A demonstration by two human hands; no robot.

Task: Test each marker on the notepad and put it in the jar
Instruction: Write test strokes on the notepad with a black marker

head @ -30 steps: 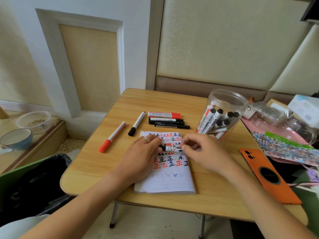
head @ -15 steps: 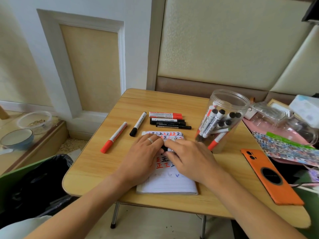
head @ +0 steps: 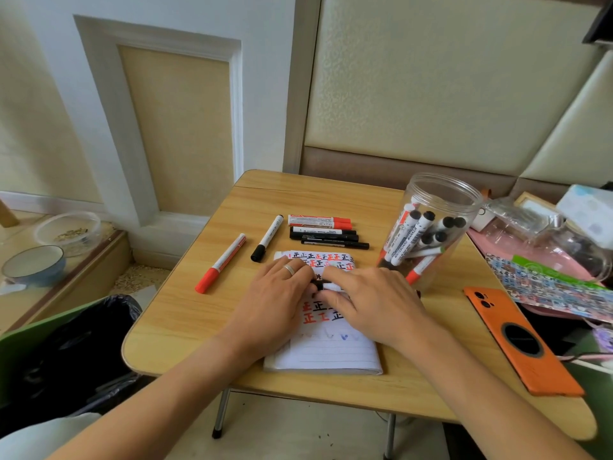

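A lined notepad (head: 331, 355) with red and black test marks lies in the middle of the wooden table (head: 185, 327). Both hands meet above it on one black-and-white marker (head: 326, 286), which lies sideways and is mostly hidden. My left hand (head: 275, 300), with a ring, grips its black left end. My right hand (head: 371, 303) holds the white barrel. A clear plastic jar (head: 464, 200) with several markers stands to the right of the pad. Loose on the table behind the pad are a red marker (head: 220, 263), a black-capped marker (head: 267, 239) and a row of several more markers (head: 323, 232).
An orange phone (head: 520, 343) lies face down near the table's right edge. Clutter with a patterned sheet (head: 544, 283) and pink plastic sits further right. A black bin bag (head: 66, 353) is on the floor to the left, with bowls (head: 33, 263) on a low ledge.
My right hand has slid left along the marker until it meets my left hand. The stretch of barrel seen between the hands a second ago is now almost covered.
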